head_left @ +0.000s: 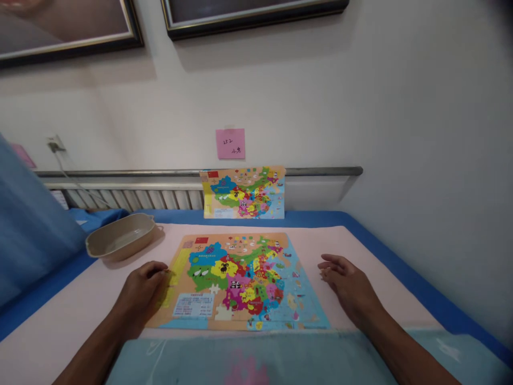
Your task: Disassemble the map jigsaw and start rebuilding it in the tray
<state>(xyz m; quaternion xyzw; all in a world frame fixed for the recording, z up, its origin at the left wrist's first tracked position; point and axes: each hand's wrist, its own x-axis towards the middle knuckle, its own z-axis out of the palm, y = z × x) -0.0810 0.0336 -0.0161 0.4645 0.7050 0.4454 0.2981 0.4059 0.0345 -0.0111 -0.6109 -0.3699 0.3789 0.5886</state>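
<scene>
A jigsaw puzzle of a map (208, 270) lies flat on the pink cover, printed with coloured regions and small animals. Two pale, piece-shaped patches show in its lower left part. My left hand (142, 283) rests at the puzzle's left edge, fingers loosely bent, with a small gap between thumb and forefinger. Nothing is visible in it. Right of the puzzle, and apart from it, my right hand (347, 286) is held with its fingers half bent and spread, holding nothing. A matching map picture (244, 192) stands upright at the back, against the rail.
A beige oval basin (122, 238) stands at the back left. Behind the table run a metal rail (324, 171) and a radiator (168, 199). A pink note (230, 144) sticks to the wall. Blue cloth (32, 224) hangs at the left; teal material (200, 355) covers the near edge.
</scene>
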